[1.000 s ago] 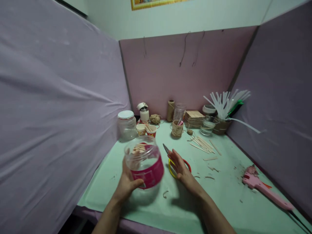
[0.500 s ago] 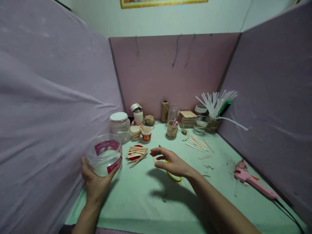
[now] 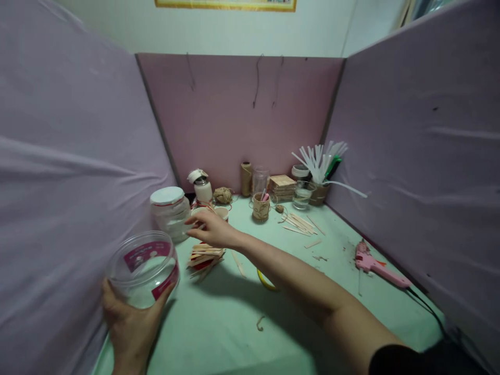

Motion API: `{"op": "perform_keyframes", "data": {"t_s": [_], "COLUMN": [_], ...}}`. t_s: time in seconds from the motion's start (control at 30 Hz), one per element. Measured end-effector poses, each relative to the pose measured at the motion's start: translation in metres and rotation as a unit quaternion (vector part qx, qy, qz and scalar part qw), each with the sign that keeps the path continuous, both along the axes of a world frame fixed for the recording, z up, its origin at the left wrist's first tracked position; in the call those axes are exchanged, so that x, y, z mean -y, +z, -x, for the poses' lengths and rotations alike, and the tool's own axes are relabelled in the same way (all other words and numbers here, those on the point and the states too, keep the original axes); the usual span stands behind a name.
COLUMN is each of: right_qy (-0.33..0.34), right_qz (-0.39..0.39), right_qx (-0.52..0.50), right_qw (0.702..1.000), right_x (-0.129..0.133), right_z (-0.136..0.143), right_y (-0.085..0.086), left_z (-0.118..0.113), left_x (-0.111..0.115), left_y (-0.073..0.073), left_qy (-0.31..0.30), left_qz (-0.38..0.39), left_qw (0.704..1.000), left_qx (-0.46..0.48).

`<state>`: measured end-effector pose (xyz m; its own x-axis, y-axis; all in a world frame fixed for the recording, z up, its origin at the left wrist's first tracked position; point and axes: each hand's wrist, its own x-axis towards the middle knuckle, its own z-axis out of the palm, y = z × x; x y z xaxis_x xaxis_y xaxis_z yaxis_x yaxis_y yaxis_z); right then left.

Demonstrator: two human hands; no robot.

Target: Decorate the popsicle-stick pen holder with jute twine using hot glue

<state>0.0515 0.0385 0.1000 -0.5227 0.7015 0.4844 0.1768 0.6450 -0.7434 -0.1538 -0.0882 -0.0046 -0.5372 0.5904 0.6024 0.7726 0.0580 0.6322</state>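
My left hand (image 3: 135,325) grips a clear round plastic tub (image 3: 164,281) with a pink label, held tilted at the left of the table. My right hand (image 3: 214,229) reaches across to the left, fingers apart and with nothing visible in them. It hovers in front of two paper cups (image 3: 222,213), partly hiding them, with its fingertips close to a clear jar (image 3: 170,216) with a white lid. Just below this hand, flat wooden sticks (image 3: 205,252) lie piled over something red. A yellow curved piece (image 3: 265,281) shows beside my right forearm, which hides the rest.
Farther back stand a twine ball (image 3: 223,196), a cord spool (image 3: 246,179), a small pen pot (image 3: 261,208), stacked wooden squares (image 3: 282,188) and a pot of white glue sticks (image 3: 319,194). Loose sticks (image 3: 300,224) and a pink glue gun (image 3: 380,268) lie at right.
My right hand has moved left and away from me, from above the yellow piece to the paper cups. The view has turned right; my left hand still holds the tub.
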Motion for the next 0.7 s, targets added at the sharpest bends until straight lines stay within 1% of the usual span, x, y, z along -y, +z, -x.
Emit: {"op": "perform_keyframes", "data": {"t_s": [0.13, 0.2, 0.27, 0.4, 0.5, 0.57, 0.7], "right_qy": [-0.022, -0.029, -0.032, -0.027, -0.009, 0.002, -0.008], "right_qz": [-0.085, -0.118, -0.144, -0.171, -0.183, -0.203, -0.233], "right_qx": [0.046, 0.069, 0.088, 0.150, 0.224, 0.261, 0.280], "right_qw": [0.995, 0.990, 0.985, 0.974, 0.957, 0.944, 0.931], "right_x": [-0.017, -0.026, -0.036, -0.059, -0.076, -0.085, -0.102], "right_z": [0.020, 0.028, 0.036, 0.049, 0.053, 0.054, 0.052], "right_y": [0.017, 0.027, 0.036, 0.049, 0.054, 0.058, 0.069], "left_z": [-0.002, -0.004, -0.005, -0.004, -0.002, -0.001, -0.001], "left_x": [-0.002, 0.000, 0.001, 0.002, 0.002, 0.002, 0.002], "left_y": [0.001, 0.001, 0.001, -0.003, -0.006, -0.008, -0.009], "left_qy": [-0.030, -0.041, -0.036, -0.032, 0.000, 0.010, -0.004], "left_qz": [-0.024, -0.001, -0.004, -0.009, -0.013, -0.012, -0.010], "left_qw": [0.999, 0.998, 0.998, 0.997, 0.995, 0.995, 0.996], "left_qx": [-0.023, -0.047, -0.050, -0.064, -0.094, -0.101, -0.085]}}
